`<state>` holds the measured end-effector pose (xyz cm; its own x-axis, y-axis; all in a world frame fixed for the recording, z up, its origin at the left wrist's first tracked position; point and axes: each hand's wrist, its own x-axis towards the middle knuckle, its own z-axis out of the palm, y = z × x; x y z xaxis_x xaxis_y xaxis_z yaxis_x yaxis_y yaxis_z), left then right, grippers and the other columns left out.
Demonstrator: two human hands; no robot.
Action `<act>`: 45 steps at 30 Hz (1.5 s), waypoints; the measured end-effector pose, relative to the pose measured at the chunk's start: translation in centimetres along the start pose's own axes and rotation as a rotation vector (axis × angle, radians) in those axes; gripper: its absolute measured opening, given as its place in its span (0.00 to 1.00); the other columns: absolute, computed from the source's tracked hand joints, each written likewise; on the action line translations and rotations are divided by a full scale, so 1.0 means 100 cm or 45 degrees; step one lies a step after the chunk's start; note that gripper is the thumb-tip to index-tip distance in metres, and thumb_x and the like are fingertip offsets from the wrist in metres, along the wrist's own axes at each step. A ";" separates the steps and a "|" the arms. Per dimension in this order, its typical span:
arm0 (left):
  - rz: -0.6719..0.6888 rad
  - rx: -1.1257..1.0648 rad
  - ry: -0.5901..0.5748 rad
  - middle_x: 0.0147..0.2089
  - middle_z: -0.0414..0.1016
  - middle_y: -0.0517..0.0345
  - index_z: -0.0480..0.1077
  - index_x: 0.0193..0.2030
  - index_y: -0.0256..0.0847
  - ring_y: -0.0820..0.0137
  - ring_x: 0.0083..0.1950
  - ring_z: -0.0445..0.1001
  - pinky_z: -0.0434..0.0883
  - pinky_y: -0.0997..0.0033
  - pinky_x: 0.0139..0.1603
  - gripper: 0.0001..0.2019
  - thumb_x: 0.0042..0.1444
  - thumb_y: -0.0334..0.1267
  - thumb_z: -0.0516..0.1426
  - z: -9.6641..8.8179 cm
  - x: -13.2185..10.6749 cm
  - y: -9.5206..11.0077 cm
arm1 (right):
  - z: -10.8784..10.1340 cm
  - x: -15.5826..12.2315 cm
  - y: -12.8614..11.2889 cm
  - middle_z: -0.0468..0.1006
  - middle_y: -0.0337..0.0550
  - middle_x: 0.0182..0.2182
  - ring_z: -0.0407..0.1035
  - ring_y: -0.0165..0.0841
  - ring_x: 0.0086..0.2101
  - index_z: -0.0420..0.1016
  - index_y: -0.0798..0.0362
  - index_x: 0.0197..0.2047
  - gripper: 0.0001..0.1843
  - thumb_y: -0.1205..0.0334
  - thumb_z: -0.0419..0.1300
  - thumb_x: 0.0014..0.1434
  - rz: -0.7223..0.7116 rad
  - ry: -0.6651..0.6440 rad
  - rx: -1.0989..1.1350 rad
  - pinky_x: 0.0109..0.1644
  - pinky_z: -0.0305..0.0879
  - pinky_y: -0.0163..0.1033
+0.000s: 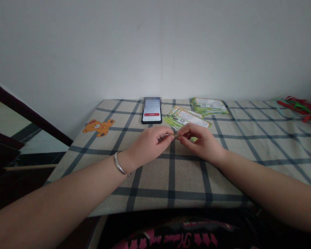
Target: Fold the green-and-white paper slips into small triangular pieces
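My left hand (155, 139) and my right hand (200, 140) meet over the middle of the checked tablecloth. Both are closed in a pinch, fingertips nearly touching, around something thin and small that I cannot make out. A silver bangle (118, 163) circles my left wrist. Just beyond my right hand lies a fanned pile of green and white printed cards (188, 117), its near edge partly hidden by the fingers. A phone (151, 114) with a lit screen rests flat beyond my left hand.
A second stack of similar cards (209, 105) lies by the wall. An orange teddy bear figure (99, 128) is at the table's left edge. Red and green strands (302, 110) are bunched at the far right. Dark railings (28, 110) stand left of the table.
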<state>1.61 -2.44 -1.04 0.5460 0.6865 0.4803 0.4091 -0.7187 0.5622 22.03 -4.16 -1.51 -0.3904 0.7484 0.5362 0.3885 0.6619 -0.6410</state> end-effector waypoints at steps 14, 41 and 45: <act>-0.248 -0.458 -0.183 0.28 0.73 0.62 0.72 0.33 0.39 0.75 0.29 0.69 0.67 0.76 0.29 0.07 0.59 0.35 0.53 0.001 0.004 -0.007 | -0.006 -0.002 0.003 0.80 0.41 0.30 0.73 0.30 0.30 0.76 0.52 0.38 0.04 0.64 0.59 0.62 -0.210 -0.089 -0.440 0.33 0.66 0.35; 0.249 0.232 0.036 0.31 0.73 0.60 0.69 0.31 0.39 0.71 0.36 0.70 0.65 0.70 0.39 0.06 0.59 0.31 0.56 0.001 0.002 -0.002 | 0.005 0.001 -0.003 0.74 0.36 0.26 0.66 0.26 0.26 0.70 0.53 0.33 0.01 0.66 0.59 0.57 0.275 -0.061 0.044 0.28 0.63 0.31; 0.313 0.441 0.070 0.33 0.74 0.57 0.69 0.32 0.38 0.68 0.37 0.70 0.65 0.66 0.40 0.06 0.60 0.32 0.55 0.002 0.000 -0.001 | 0.009 0.001 -0.006 0.71 0.34 0.25 0.64 0.24 0.24 0.69 0.53 0.33 0.02 0.69 0.58 0.55 0.284 -0.050 0.124 0.26 0.60 0.30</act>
<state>1.72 -2.37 -1.20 0.6221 0.4879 0.6123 0.4979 -0.8501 0.1715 21.02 -4.54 -1.57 -0.3370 0.8721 0.3548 0.3874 0.4719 -0.7920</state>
